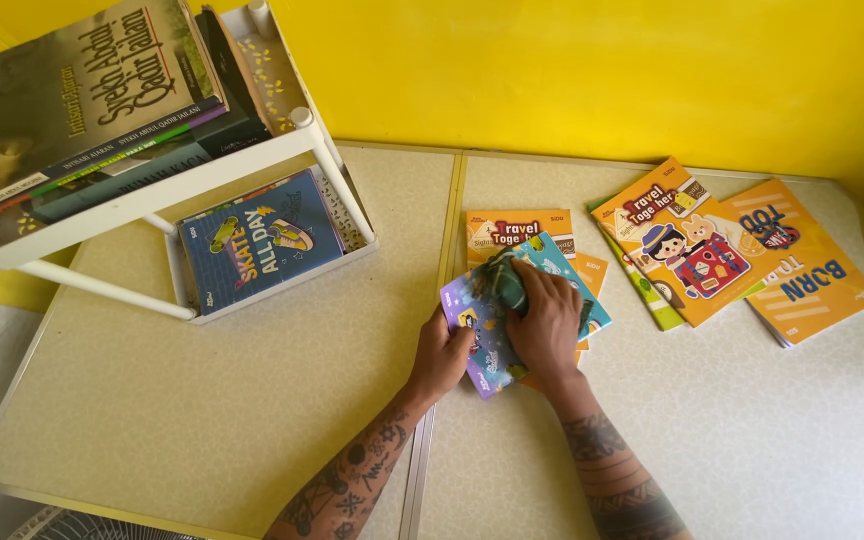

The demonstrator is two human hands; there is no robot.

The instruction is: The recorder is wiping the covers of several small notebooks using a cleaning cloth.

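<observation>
A small pile of thin, colourful booklets (552, 262) lies on the table's middle. My left hand (444, 358) grips the near-left edge of a purple booklet (464, 297) in the pile. My right hand (546, 328) lies flat on top of the pile, fingers over a teal booklet and a crumpled dark green cloth (497, 283). Orange booklets stick out from beneath the pile on the far and right sides.
A fan of orange and green booklets (722, 250) lies at the right. A white two-tier rack (152, 195) stands at the far left, with stacked books (82, 100) on top and a blue book (257, 240) on the lower shelf. A yellow wall runs behind the table.
</observation>
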